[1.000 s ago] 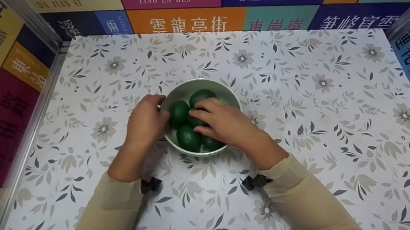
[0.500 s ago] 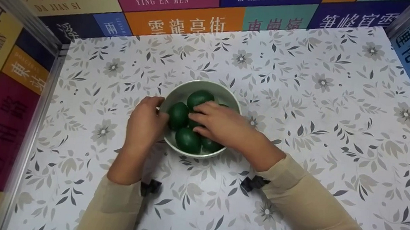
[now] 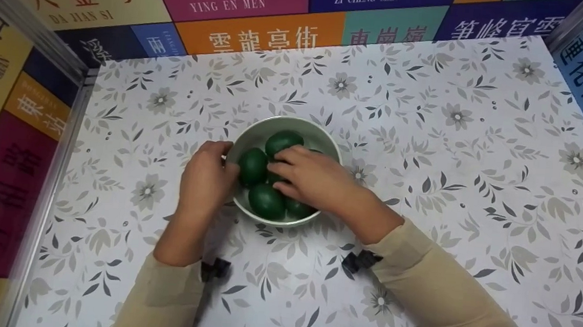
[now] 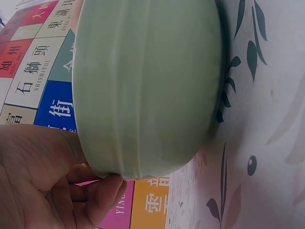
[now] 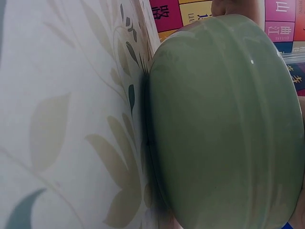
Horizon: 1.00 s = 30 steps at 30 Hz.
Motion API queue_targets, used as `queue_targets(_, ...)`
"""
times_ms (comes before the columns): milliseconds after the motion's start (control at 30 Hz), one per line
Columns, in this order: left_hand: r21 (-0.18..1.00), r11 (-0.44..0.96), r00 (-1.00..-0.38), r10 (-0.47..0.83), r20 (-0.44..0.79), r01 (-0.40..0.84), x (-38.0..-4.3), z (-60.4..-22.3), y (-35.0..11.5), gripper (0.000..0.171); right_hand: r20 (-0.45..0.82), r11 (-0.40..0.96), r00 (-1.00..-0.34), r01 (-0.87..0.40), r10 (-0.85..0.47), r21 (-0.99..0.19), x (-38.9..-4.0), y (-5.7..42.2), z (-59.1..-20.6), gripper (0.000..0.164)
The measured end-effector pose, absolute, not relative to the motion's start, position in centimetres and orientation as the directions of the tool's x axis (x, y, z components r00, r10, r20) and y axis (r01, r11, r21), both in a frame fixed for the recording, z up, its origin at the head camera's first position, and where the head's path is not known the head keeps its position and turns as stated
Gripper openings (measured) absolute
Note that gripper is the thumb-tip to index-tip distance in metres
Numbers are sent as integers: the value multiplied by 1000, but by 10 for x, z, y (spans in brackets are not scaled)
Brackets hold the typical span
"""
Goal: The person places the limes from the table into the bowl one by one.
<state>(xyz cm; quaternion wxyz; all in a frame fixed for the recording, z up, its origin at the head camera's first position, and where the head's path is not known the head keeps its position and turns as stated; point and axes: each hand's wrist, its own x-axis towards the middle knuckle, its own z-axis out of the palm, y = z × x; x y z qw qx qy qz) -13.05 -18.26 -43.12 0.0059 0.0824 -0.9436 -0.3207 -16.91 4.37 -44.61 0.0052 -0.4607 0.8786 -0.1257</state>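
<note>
A pale green bowl (image 3: 319,132) stands on the table with several smooth, dark green, egg-shaped fruits (image 3: 267,201) in it. My left hand (image 3: 205,180) grips the bowl's left rim, its thumb over the edge and its fingers on the outer wall. In the left wrist view, that hand (image 4: 71,186) holds the edge of the bowl (image 4: 152,90). Reaching in over the right rim, my right hand (image 3: 318,181) has its fingers curled over a green fruit (image 3: 274,176) in the middle, which it largely hides. In the right wrist view, the bowl's outer wall (image 5: 214,129) hides the fingertips.
A white cloth with grey leaves and flowers covers the table (image 3: 455,170). Colourful panels with lettering (image 3: 259,33) rise along the back and sides. A black wrist mount (image 3: 361,261) sits at the right cuff, another (image 3: 216,269) at the left.
The head view has shifted slightly, so bowl and hands appear a little lower. Both hands keep nearly the same place on the bowl and fruits.
</note>
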Motion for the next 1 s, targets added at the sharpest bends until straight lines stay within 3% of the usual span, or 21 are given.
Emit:
queue_targets(800,618,761,-981,-142,-135,-195,-141,-439,-185,44,281,463,-524,-848,-804,-256,-176,61,-453,34)
queue_targets(1000,509,848,-988,-93,-127,-145,-144,-437,-198,39,284,471,-538,-838,-793,-274,-176,82,-443,33)
